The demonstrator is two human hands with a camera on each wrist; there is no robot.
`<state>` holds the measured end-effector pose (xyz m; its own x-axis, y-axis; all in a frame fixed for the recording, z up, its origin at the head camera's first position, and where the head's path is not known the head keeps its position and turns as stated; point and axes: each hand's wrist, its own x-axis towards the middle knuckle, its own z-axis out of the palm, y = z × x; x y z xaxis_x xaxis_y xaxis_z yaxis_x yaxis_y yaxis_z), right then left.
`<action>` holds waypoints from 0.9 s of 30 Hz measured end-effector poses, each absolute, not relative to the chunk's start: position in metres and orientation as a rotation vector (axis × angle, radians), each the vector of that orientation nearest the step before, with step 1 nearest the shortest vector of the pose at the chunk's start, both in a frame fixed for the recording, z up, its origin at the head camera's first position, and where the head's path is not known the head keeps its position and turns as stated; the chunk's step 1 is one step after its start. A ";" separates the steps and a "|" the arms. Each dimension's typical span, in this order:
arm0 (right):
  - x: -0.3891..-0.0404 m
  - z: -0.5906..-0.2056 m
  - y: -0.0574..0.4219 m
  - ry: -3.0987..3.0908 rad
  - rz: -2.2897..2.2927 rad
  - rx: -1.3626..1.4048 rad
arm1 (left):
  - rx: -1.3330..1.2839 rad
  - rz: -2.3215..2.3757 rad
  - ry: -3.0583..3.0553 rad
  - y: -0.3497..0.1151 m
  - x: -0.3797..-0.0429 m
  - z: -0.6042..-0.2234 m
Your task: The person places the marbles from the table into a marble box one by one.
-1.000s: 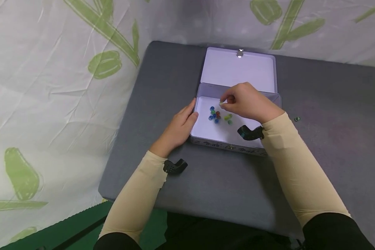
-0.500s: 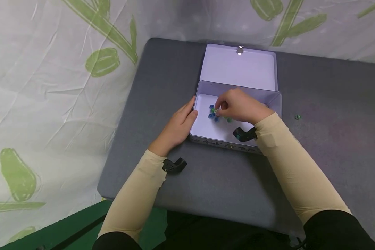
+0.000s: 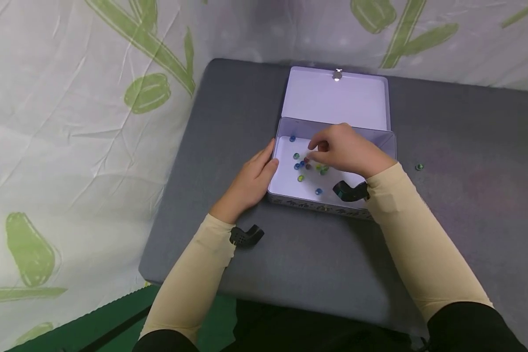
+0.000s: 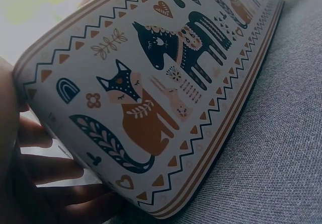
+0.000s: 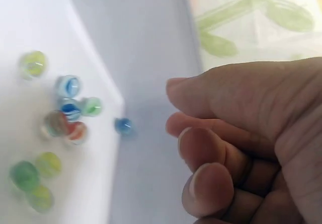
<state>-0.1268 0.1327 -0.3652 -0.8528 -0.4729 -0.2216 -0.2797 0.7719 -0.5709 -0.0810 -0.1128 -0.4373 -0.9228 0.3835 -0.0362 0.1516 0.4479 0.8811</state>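
A tin box (image 3: 290, 188) stands on the table with its hinged lid laid back, and several glass marbles (image 3: 301, 164) lie scattered on its white floor. My left hand (image 3: 248, 181) rests against the box's left side, straight fingers along the outer wall and thumb at the rim. Foxes and other animals decorate the box's front in the left wrist view. Over the marbles hovers my right hand (image 3: 345, 149), fingers loosely curled. The right wrist view shows a gap between thumb and forefinger with nothing held. One blue marble (image 5: 123, 127) lies by an inner wall.
The open lid (image 3: 336, 98), with a metal clasp (image 3: 337, 75), lies behind the box. A single green marble (image 3: 419, 167) sits on the grey table (image 3: 229, 112) to the right. A patterned curtain (image 3: 92, 137) hangs at the left and back.
My right hand has lowered to the marbles, then drawn back a little, its pinched marble let go. The clustered marbles have spread, one blue toward the back, others toward the front. Left hand unmoved.
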 end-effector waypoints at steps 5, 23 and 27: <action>-0.115 -0.349 0.146 2.700 -0.817 -0.543 | 0.461 1.474 2.463 -0.113 -0.080 -0.438; -0.069 -0.329 0.237 2.932 -0.942 -0.116 | 0.422 1.474 2.464 -0.123 -0.080 -0.439; -0.061 -0.336 0.257 2.932 -0.931 -0.004 | 0.425 1.484 2.453 -0.124 -0.081 -0.439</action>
